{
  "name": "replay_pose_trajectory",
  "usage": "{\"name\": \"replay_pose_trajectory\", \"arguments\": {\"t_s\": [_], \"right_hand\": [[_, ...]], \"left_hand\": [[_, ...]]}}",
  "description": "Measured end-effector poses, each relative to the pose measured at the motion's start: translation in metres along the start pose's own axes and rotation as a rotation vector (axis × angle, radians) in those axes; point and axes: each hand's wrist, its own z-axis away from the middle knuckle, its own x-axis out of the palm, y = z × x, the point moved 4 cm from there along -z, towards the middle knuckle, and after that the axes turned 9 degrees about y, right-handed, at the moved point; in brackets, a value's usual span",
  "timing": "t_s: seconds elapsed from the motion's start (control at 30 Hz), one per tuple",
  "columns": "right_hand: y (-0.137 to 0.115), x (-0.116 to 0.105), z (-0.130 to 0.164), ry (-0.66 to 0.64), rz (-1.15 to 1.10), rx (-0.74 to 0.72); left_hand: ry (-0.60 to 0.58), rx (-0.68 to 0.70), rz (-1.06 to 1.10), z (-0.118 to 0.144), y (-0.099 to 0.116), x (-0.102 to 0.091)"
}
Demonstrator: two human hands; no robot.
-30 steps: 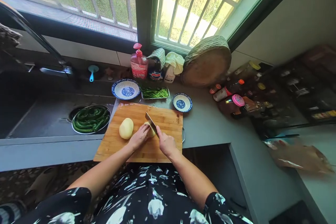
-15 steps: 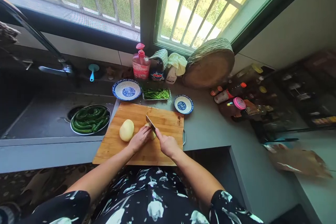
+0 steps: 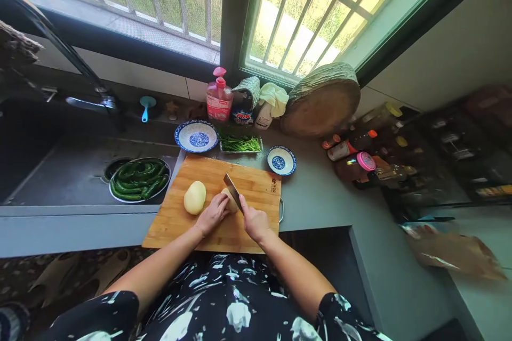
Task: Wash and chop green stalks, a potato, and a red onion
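Two hands, center of frame, lower half. Left hand: fingers pressed on held potato, pinning it to the board; partly hidden, can't tell how far it's cut. Right hand: wrapped around handle of one knife, blade tilted toward upper left, right beside held potato.

Second potato: one, peeled, lying left of left hand. So two potatoes, both on one cutting board, center.

Above board, two blue-and-white dishes: large plate on the left, small plate on the right. Between them, one tray of cut green stems, too many to count.

Left of frame: one bowl in the sink, full of green peppers, overlapping, no exact count. One faucet, upper left. Upper center: one pink pump bottle.
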Motion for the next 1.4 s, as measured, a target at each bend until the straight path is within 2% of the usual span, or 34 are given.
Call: {"name": "replay_pose_trajectory", "arguments": {"t_s": [0.1,0.23,0.9,1.03,1.23,1.4], "right_hand": [[-0.006,-0.012,0.004,-0.009,-0.002,0.007],[-0.013,-0.017,0.008,-0.046,-0.003,0.003],[-0.019,-0.018,0.008,-0.064,-0.010,-0.043],[-0.021,-0.009,0.001,-0.059,-0.015,-0.050],[-0.027,0.019,-0.003,-0.050,-0.010,-0.065],[-0.016,0.026,-0.002,-0.025,-0.058,-0.046]], "left_hand": [[0.006,-0.005,-0.008,0.001,0.002,0.000],[0.020,-0.006,-0.002,0.000,0.001,-0.001],[0.024,-0.019,0.055,0.001,0.000,-0.005],[0.011,-0.046,0.050,0.001,-0.002,-0.003],[0.025,-0.029,0.045,0.000,0.000,-0.008],[0.063,0.027,0.016,-0.002,0.007,-0.012]]}}
